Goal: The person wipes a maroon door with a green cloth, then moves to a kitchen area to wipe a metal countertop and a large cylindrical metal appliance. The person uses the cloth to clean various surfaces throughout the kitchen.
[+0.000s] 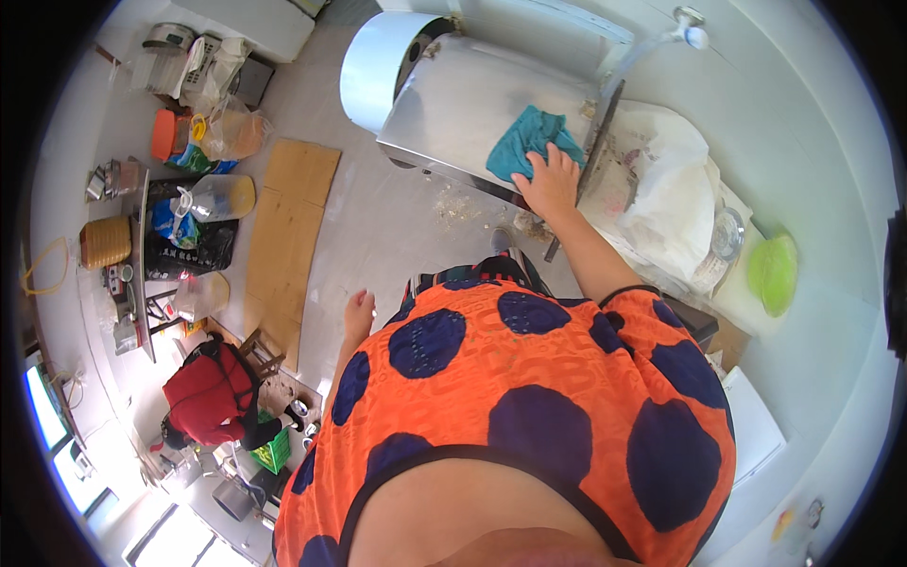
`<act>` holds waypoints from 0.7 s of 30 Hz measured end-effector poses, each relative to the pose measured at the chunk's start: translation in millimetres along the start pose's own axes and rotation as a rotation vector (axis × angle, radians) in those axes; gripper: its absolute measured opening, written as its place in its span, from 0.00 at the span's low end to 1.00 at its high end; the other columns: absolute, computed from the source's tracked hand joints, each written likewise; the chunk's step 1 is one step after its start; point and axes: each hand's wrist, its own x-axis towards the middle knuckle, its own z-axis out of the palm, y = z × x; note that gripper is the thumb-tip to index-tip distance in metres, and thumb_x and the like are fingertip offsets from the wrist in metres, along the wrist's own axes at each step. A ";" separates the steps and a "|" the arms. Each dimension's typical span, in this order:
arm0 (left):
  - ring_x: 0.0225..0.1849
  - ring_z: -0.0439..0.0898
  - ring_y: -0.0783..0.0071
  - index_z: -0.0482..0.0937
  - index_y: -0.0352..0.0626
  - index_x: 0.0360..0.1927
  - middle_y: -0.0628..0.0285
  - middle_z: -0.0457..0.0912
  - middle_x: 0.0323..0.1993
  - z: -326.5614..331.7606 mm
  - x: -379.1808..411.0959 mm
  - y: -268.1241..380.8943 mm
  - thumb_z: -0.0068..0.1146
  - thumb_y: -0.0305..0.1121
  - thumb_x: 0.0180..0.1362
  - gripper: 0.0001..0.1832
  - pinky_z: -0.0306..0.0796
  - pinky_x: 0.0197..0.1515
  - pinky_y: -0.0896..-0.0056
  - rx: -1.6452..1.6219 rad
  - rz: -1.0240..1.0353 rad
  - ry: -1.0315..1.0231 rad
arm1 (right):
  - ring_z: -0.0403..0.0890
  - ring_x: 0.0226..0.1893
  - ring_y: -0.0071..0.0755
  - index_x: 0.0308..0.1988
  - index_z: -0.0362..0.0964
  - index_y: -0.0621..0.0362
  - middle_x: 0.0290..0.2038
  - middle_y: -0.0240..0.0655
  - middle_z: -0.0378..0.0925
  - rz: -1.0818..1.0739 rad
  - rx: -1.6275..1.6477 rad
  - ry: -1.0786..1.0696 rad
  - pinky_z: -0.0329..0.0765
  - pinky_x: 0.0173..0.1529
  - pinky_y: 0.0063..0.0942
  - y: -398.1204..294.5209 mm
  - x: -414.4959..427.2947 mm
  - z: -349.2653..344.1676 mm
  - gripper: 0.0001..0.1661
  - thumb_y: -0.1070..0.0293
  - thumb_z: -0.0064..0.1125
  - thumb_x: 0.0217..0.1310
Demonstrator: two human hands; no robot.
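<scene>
A crumpled teal cloth (528, 145) lies on the flat top of a metal appliance (460, 99). Over its right part rests my right hand (554, 181), with fingertips pressing into the fabric and thumb at its near edge. My left hand (360, 312) hangs beside my body above the floor, its fingers curled in. A small white spot shows by those fingers; whether it is held is unclear. Against the appliance's left end is a curved pale blue panel (368, 71). A dark upright edge (602, 142) borders its right end.
Crumbly debris (457, 205) litters the floor (382, 212) below the appliance. White sheeting (666, 191) and a green bowl (772, 276) are at right. Flattened cardboard (290, 234) lies left, near a shelf (145, 283) with containers. Another person (212, 393) bends over at lower left.
</scene>
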 end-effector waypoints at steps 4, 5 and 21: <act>0.54 0.74 0.62 0.69 0.32 0.56 0.50 0.76 0.51 -7.2 58.9 74.8 0.51 0.41 0.58 0.26 0.67 0.55 0.66 0.184 0.322 0.010 | 0.58 0.60 0.52 0.55 0.67 0.45 0.61 0.45 0.59 0.037 -0.056 -0.014 0.56 0.62 0.48 -6.9 3.0 10.2 0.33 0.49 0.61 0.48; 0.56 0.73 0.61 0.69 0.32 0.56 0.49 0.75 0.53 -7.3 66.5 97.7 0.51 0.40 0.58 0.26 0.65 0.57 0.66 0.148 0.349 -0.020 | 0.58 0.60 0.52 0.56 0.66 0.44 0.61 0.45 0.59 0.056 -0.074 -0.024 0.56 0.62 0.48 -7.7 -0.2 9.4 0.34 0.48 0.60 0.49; 0.58 0.69 0.45 0.64 0.31 0.59 0.39 0.71 0.54 88.7 222.6 338.7 0.48 0.53 0.55 0.37 0.62 0.60 0.56 0.312 0.512 -0.144 | 0.49 0.66 0.53 0.60 0.62 0.41 0.66 0.46 0.51 0.485 -0.159 -0.095 0.51 0.66 0.48 -51.2 7.8 22.1 0.37 0.42 0.56 0.51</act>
